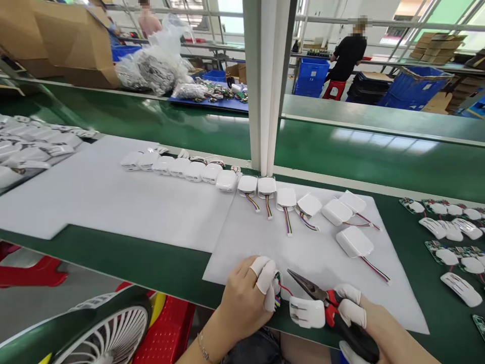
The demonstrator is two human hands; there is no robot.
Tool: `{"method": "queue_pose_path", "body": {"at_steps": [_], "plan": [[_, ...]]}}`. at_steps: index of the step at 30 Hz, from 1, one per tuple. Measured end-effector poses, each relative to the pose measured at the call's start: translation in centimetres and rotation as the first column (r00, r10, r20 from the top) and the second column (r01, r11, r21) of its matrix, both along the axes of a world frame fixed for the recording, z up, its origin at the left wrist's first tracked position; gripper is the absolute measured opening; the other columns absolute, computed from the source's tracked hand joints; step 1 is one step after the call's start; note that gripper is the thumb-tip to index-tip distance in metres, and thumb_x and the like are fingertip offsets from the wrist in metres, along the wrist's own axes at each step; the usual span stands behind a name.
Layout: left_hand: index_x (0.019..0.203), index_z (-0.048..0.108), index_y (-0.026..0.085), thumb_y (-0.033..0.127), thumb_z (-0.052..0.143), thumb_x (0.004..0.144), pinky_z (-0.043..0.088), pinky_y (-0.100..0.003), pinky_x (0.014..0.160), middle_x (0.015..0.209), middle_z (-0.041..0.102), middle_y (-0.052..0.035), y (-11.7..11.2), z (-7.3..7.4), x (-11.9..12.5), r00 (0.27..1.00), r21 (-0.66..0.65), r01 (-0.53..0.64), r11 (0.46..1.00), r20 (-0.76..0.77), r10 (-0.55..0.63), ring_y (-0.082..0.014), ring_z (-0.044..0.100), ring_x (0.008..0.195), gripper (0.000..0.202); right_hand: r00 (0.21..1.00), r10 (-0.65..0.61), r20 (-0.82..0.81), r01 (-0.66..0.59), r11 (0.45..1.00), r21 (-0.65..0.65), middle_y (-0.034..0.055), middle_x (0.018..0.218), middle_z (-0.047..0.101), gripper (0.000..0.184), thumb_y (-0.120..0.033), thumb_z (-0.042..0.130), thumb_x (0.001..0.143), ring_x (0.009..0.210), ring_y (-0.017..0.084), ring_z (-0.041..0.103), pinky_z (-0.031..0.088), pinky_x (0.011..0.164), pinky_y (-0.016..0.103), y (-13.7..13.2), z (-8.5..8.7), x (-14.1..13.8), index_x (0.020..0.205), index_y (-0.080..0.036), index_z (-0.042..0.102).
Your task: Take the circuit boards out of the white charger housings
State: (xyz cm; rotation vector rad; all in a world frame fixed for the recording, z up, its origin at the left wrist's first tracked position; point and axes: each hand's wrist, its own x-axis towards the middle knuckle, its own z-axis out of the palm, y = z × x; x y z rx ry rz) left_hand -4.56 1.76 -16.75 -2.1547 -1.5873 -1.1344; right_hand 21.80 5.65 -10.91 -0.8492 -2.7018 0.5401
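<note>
My left hand, with white finger cots on its fingertips, is closed around a small white casing. A bit of green circuit board and coloured wires show at its edge; my fingers hide most of it. From it a red wire runs toward a white cover with metal strips on its face. My right hand, also in finger cots, grips needle-nose pliers with red and black handles. Their jaws point up and left, slightly parted, with nothing visible between them. The cover lies just below the jaws, beside the pliers' pivot.
Beyond my hands, a row of white casings, several trailing coloured wires, lies on white sheets. Circuit boards and loose covers are at right. A post rises behind the row. A fan stands lower left.
</note>
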Motion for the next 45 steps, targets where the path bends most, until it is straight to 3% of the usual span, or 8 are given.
{"method": "queue_pose_path", "body": {"at_steps": [4,9,21,27,33,38,42,45], "plan": [[0.107,0.055,0.008,0.002,0.044,0.078,0.055,-0.036,0.074,0.093,0.062,-0.013,-0.1,0.0,0.1,0.998,0.043,-0.029,0.999,-0.057,0.031,-0.0248,0.058,0.086,0.031,0.999,0.019,-0.03,-0.02,1.0,-0.01,0.0061,0.105,0.067,0.043,-0.013,0.048,0.077,0.095,0.025,0.069,0.06,0.068,0.026,0.4,1.5,-1.3,0.116,-0.029,0.047],[0.107,0.056,0.007,0.003,0.045,0.078,0.055,-0.037,0.076,0.095,0.061,-0.0139,0.0,-0.1,0.1,0.997,0.05,-0.005,0.999,-0.078,0.009,-0.0253,0.057,0.087,0.031,0.999,0.027,0.027,-0.027,1.0,-0.013,0.006,0.103,0.068,0.018,-0.017,0.047,0.08,0.088,0.023,0.07,0.059,0.064,0.027,0.0,1.2,-0.9,0.094,-0.027,0.049],[0.108,0.056,0.008,0.004,0.044,0.079,0.056,-0.038,0.074,0.096,0.061,-0.0145,0.0,-0.3,0.0,0.997,0.024,0.024,0.999,-0.072,-0.023,-0.0253,0.057,0.086,0.032,1.0,-0.002,-0.001,0.002,0.999,0.04,0.0045,0.107,0.07,0.03,-0.018,0.053,0.08,0.089,0.021,0.071,0.059,0.07,0.026,0.2,1.8,-1.0,0.108,-0.028,0.05],[0.111,0.055,0.008,0.004,0.044,0.078,0.056,-0.038,0.075,0.098,0.06,-0.0148,-0.2,-0.5,-0.1,0.996,0.019,0.04,0.999,-0.078,-0.038,-0.0261,0.056,0.088,0.035,0.996,-0.025,0.083,0.036,0.991,-0.13,0.0065,0.106,0.068,0.015,-0.019,0.052,0.079,0.089,0.025,0.068,0.057,0.068,0.031,-0.1,1.6,-0.4,0.092,-0.027,0.054],[0.113,0.054,0.008,0.007,0.046,0.075,0.054,-0.038,0.071,0.099,0.057,-0.0148,0.0,-0.4,-0.8,0.982,-0.035,0.124,0.992,-0.142,-0.128,-0.0267,0.054,0.087,0.039,0.979,0.023,0.205,0.029,0.968,-0.249,0.0054,0.094,0.066,0.013,-0.018,0.056,0.079,0.081,0.025,0.065,0.053,0.069,0.033,1.1,3.7,-1.1,0.089,-0.025,0.059],[0.111,0.054,0.007,0.01,0.051,0.067,0.052,-0.038,0.069,0.09,0.058,-0.0119,1.4,0.9,-1.9,0.931,-0.13,0.238,0.963,-0.251,-0.264,-0.0254,0.053,0.078,0.044,0.961,0.024,0.277,0.062,0.953,-0.297,0.0064,0.09,0.065,0.01,-0.026,0.052,0.089,0.083,0.027,0.063,0.052,0.074,0.038,3.2,4.2,-1.1,0.091,-0.024,0.061],[0.086,0.049,0.018,0.015,0.052,0.053,0.052,-0.039,0.068,0.075,0.054,-0.0064,3.1,1.9,-2.5,0.884,-0.294,0.297,0.909,-0.276,-0.378,-0.0231,0.05,0.067,0.032,0.951,0.025,0.307,0.087,0.935,-0.345,0.0076,0.088,0.065,0.022,-0.036,0.045,0.098,0.083,0.029,0.062,0.051,0.073,0.04,5.0,3.1,-1.4,0.094,-0.022,0.062],[0.084,0.044,0.02,0.018,0.052,0.054,0.049,-0.034,0.058,0.073,0.055,-0.0055,3.9,1.8,-2.7,0.875,-0.395,0.296,0.87,-0.253,-0.412,-0.0227,0.05,0.063,0.032,0.956,0.041,0.29,0.074,0.924,-0.374,0.0074,0.086,0.065,0.031,-0.046,0.044,0.1,0.079,0.028,0.063,0.05,0.069,0.038,5.8,2.1,-1.8,0.091,-0.022,0.061]]}}
